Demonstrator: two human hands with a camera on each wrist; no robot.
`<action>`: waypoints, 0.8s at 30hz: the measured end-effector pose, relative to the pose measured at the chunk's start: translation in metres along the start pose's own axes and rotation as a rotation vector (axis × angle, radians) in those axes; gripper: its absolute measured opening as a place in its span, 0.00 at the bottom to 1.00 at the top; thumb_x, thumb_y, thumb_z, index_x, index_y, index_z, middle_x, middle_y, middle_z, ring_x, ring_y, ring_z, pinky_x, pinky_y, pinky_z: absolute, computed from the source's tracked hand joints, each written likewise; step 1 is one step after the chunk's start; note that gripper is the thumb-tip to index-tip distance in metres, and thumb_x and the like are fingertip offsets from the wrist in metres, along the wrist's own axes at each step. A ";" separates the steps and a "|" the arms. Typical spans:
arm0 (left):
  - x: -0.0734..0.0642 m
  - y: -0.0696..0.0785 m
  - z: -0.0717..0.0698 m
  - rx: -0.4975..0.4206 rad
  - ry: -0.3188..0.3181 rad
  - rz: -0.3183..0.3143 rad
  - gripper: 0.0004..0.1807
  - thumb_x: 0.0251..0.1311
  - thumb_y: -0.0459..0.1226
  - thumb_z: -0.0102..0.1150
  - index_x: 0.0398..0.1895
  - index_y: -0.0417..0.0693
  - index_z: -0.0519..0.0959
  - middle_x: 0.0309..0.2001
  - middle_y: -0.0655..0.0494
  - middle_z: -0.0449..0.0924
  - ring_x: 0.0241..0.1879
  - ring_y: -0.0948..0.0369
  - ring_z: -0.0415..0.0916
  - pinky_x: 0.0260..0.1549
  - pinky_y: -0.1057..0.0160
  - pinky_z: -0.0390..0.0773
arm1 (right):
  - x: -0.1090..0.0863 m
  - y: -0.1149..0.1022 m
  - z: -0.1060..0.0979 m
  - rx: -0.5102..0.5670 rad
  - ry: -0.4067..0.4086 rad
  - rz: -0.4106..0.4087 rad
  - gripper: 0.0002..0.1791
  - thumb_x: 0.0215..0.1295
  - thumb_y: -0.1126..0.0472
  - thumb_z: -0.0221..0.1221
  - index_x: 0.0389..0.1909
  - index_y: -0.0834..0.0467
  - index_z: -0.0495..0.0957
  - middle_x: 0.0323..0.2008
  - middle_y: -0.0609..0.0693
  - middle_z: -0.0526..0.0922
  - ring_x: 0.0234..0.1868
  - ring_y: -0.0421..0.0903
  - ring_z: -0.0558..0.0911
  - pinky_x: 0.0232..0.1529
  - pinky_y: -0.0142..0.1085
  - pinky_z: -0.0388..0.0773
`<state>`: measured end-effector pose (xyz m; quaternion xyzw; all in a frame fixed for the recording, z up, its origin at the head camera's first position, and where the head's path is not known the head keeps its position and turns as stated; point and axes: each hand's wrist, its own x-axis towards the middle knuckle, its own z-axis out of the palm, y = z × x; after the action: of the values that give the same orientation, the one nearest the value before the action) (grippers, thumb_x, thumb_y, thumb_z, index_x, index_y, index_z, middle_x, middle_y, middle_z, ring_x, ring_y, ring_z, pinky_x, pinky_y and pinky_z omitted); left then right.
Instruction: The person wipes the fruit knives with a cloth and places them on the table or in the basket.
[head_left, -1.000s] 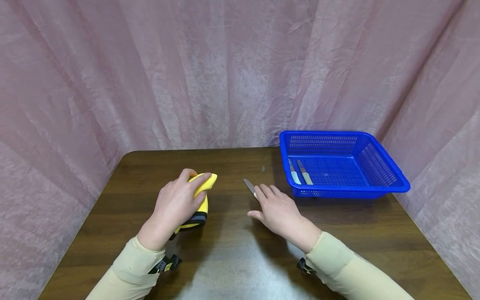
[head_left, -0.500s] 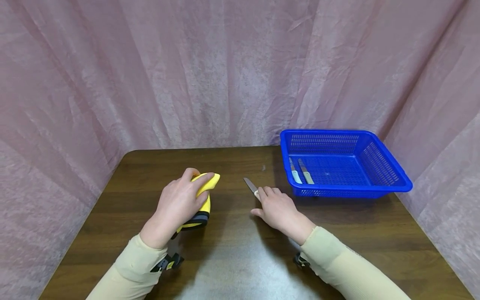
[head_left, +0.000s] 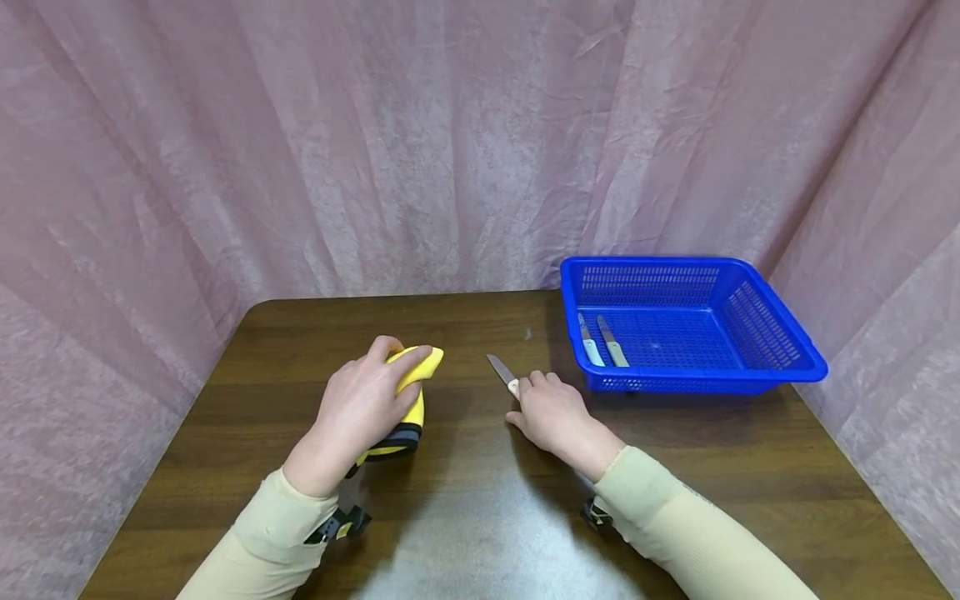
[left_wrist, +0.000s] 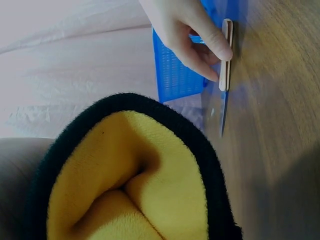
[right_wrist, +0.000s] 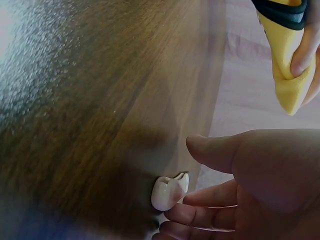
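Note:
My left hand [head_left: 365, 404] grips a folded yellow cloth [head_left: 411, 408] with a black and grey edge, thumb and fingers pinching its top. In the left wrist view the black-edged cloth [left_wrist: 135, 170] fills the lower part. A small paring knife [head_left: 501, 372] with a pale handle lies on the table between the hands, blade pointing away to the left. My right hand [head_left: 553, 417] is over its handle, hiding most of it. In the right wrist view the fingertips are right at the handle [right_wrist: 167, 192], while the thumb stands apart from it.
A blue plastic basket [head_left: 693, 377] stands at the back right of the wooden table [head_left: 300, 333]. Inside, along its left side, lie a knife with a light blue handle [head_left: 592, 352] and one with a pale green handle [head_left: 617, 354]. A pink curtain [head_left: 450, 150] hangs behind.
The right hand has drawn slightly back and its fingers have bent down onto the knife's handle. My left hand keeps hold of the cloth, shifted slightly right.

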<state>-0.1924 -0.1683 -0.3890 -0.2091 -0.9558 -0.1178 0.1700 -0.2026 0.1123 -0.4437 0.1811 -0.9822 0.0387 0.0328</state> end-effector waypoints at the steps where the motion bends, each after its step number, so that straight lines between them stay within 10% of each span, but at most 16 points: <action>1: 0.000 0.000 0.000 0.000 0.001 0.002 0.28 0.67 0.37 0.70 0.70 0.61 0.85 0.57 0.43 0.81 0.20 0.50 0.73 0.23 0.48 0.78 | 0.000 0.000 0.000 0.002 0.007 -0.001 0.25 0.71 0.46 0.74 0.51 0.65 0.84 0.40 0.56 0.82 0.44 0.57 0.83 0.44 0.51 0.84; 24: 0.000 0.001 0.005 0.000 -0.004 -0.005 0.28 0.65 0.37 0.71 0.69 0.62 0.86 0.56 0.43 0.81 0.20 0.50 0.73 0.23 0.47 0.78 | 0.004 0.005 0.010 -0.003 0.108 -0.042 0.12 0.57 0.64 0.75 0.29 0.60 0.79 0.27 0.55 0.80 0.27 0.58 0.85 0.29 0.52 0.82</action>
<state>-0.1929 -0.1657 -0.3933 -0.2070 -0.9566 -0.1180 0.1677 -0.2083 0.1153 -0.4533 0.1991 -0.9750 0.0461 0.0871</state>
